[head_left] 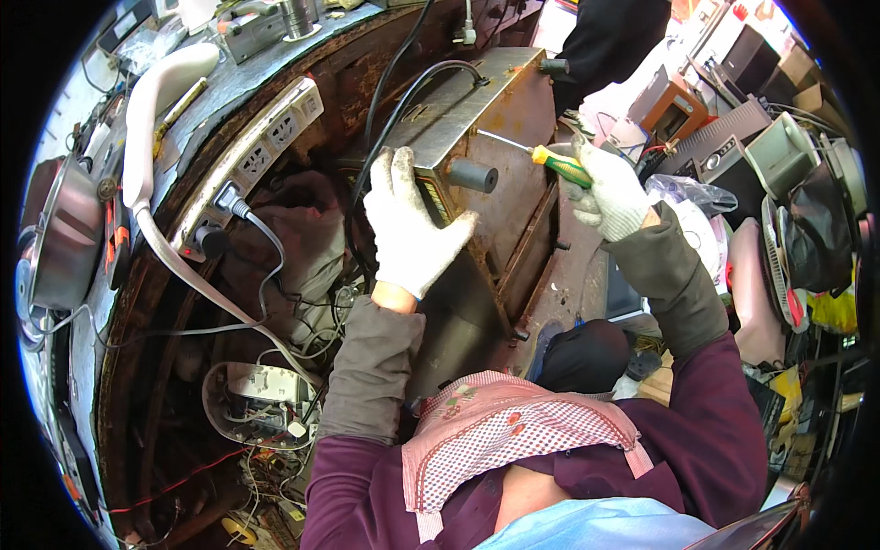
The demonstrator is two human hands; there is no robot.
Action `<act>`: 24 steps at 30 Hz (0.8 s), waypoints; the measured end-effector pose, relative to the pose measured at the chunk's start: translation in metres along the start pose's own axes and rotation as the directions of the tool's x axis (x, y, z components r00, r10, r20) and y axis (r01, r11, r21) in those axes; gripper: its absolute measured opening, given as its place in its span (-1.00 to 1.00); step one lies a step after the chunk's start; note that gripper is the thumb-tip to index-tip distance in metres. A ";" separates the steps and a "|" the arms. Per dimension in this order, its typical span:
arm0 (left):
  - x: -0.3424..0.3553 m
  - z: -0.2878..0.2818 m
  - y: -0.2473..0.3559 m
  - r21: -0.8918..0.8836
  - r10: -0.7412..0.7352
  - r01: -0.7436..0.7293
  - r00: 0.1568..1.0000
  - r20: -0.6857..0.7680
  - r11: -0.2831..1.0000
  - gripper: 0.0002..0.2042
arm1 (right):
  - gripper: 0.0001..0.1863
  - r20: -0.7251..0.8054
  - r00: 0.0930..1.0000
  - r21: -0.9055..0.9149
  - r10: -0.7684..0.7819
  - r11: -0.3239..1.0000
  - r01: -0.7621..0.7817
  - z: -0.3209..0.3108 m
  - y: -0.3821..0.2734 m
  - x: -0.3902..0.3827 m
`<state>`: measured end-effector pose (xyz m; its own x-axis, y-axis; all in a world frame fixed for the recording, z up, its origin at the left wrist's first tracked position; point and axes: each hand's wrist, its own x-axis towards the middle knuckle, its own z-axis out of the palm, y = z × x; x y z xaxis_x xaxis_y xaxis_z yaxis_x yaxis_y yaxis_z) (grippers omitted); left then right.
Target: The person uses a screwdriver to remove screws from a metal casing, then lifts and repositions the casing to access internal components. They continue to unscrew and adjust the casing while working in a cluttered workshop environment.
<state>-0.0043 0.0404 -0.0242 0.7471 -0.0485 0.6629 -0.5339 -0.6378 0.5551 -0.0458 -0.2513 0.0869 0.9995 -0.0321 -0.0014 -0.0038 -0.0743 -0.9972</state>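
A boxy stainless-steel appliance lies tipped, its rusty underside turned toward the right. Stubby black feet stick out from that underside. My left hand, in a white knit glove, lies against the near upper edge of the appliance with its fingers spread and thumb out. In my gloved right hand is a screwdriver with a green and yellow handle. Its thin shaft points left, and the tip meets the underside near the upper edge. A black power cord loops from the appliance past my left fingers.
To the left, a power strip with a grey plug runs along the bench edge. A metal pot stands beyond. Below lies an opened housing with wiring. Discarded appliances crowd the right. Someone's dark-clothed leg is behind the appliance.
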 end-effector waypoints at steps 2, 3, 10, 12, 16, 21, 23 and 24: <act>0.000 -0.002 0.000 0.005 0.000 0.000 1.000 0.014 1.000 0.24 | -0.59 -0.031 0.998 0.086 0.061 0.995 -0.058 0.007 0.002 0.000; 0.000 -0.002 0.000 0.002 -0.003 0.003 1.000 0.017 1.000 0.25 | -0.59 -0.078 0.991 -0.065 -0.109 0.992 0.104 0.011 -0.003 -0.002; -0.002 0.003 0.000 -0.013 0.025 -0.026 1.000 -0.012 1.000 0.21 | -0.81 -0.100 0.885 -0.345 -0.455 0.850 0.398 0.014 0.007 -0.003; -0.003 0.001 -0.002 -0.011 0.028 -0.028 0.999 -0.019 1.000 0.21 | -0.73 -0.038 0.985 -0.046 -0.168 0.985 0.166 -0.003 -0.001 0.004; -0.002 0.002 -0.005 -0.010 0.040 -0.040 0.999 -0.022 0.999 0.20 | -0.57 -0.051 0.934 -0.334 -0.355 0.887 0.319 0.012 -0.009 -0.005; -0.001 0.003 -0.003 -0.017 0.047 -0.047 0.999 -0.028 0.999 0.19 | -0.59 0.097 0.835 -0.622 -0.541 0.622 0.475 -0.004 0.006 0.010; -0.001 0.002 -0.004 -0.005 0.054 -0.054 0.998 -0.034 0.999 0.19 | -0.59 -0.072 0.997 -0.248 -0.025 0.969 0.006 -0.007 -0.007 0.012; -0.001 0.003 -0.006 0.004 0.070 -0.070 0.996 -0.046 0.998 0.19 | -0.59 -0.047 0.995 -0.246 -0.084 0.967 0.069 -0.007 -0.004 0.013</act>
<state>-0.0007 0.0425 -0.0298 0.6891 -0.0579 0.7224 -0.5831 -0.6362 0.5052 -0.0329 -0.2584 0.0914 0.9937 -0.0729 0.0855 0.0579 -0.3197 -0.9457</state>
